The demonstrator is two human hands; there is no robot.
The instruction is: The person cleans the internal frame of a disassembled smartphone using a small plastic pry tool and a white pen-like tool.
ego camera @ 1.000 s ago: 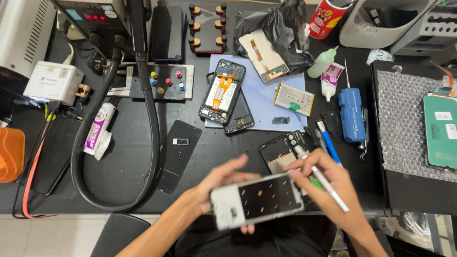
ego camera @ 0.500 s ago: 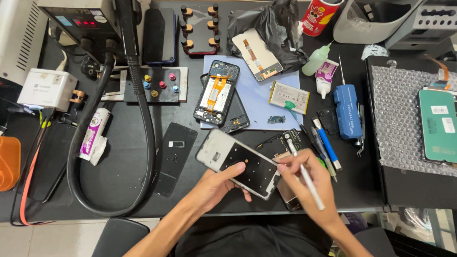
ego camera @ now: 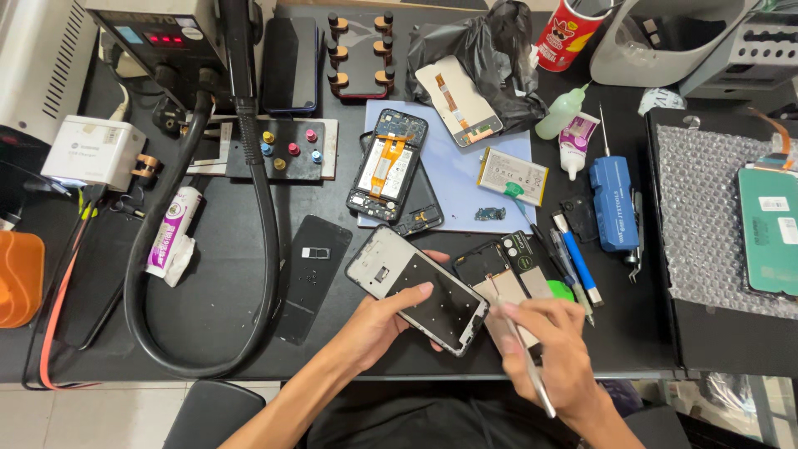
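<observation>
Frame work: my left hand [ego camera: 378,324] has swung the silver-edged black phone middle frame [ego camera: 417,288] down flat over the black counter [ego camera: 216,316], grip closed on its lower edge. My right hand [ego camera: 553,353] pinches slim metal tweezers [ego camera: 524,357], now at its corner.

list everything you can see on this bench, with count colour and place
phone frame: 1, white and black, in left hand
tweezers: 1, silver, in right hand
open phone: 1, black with orange flex, on blue mat
blue mat: 1, centre
battery: 1, white, on mat
back cover: 1, black, left of frame
hose: 1, black, looping left
glue tubes: 2, white, left and right
screwdriver: 1, blue, right
bubble wrap: 1, right
left hand: holds frame
right hand: holds tweezers
</observation>
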